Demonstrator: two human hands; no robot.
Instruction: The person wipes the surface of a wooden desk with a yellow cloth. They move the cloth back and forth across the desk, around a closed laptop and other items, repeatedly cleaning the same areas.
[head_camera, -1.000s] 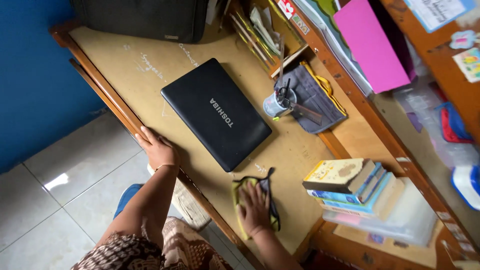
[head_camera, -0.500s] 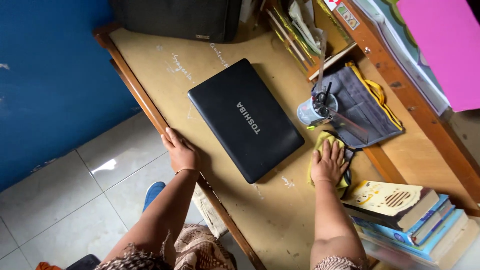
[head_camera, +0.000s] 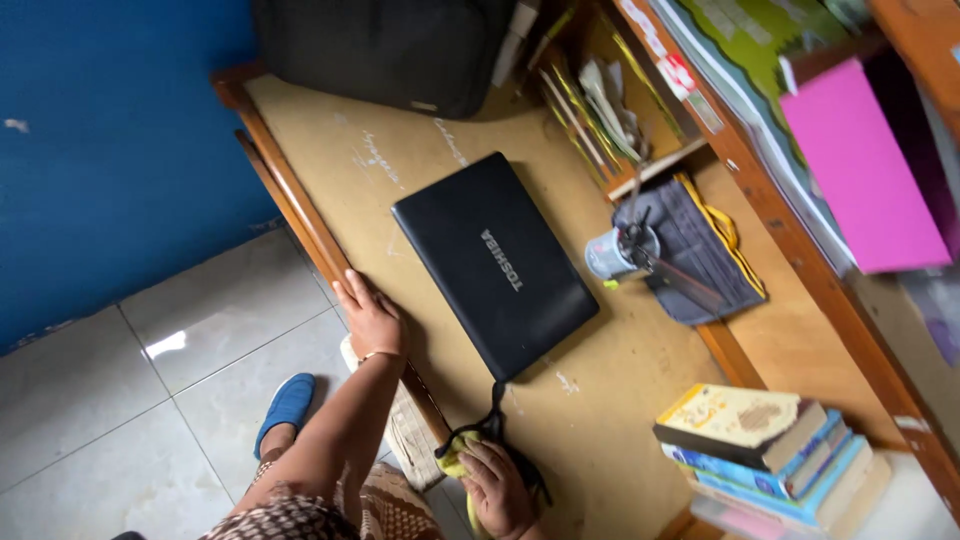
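The wooden desk (head_camera: 640, 370) carries a closed black laptop (head_camera: 495, 265). The left hand (head_camera: 372, 315) rests flat, fingers extended, on the desk edge. The right hand (head_camera: 497, 487) presses a crumpled yellow-and-black cloth (head_camera: 456, 452) at the near edge.

The right hand (head_camera: 497, 487) has drawn the yellow cloth (head_camera: 455, 452) back from beside the pen cup (head_camera: 612, 255) to the bench's (head_camera: 620, 380) near edge; it now grips it.

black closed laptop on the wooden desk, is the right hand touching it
No, the right hand presses a yellow cloth at the desk edge, apart from the black closed laptop.
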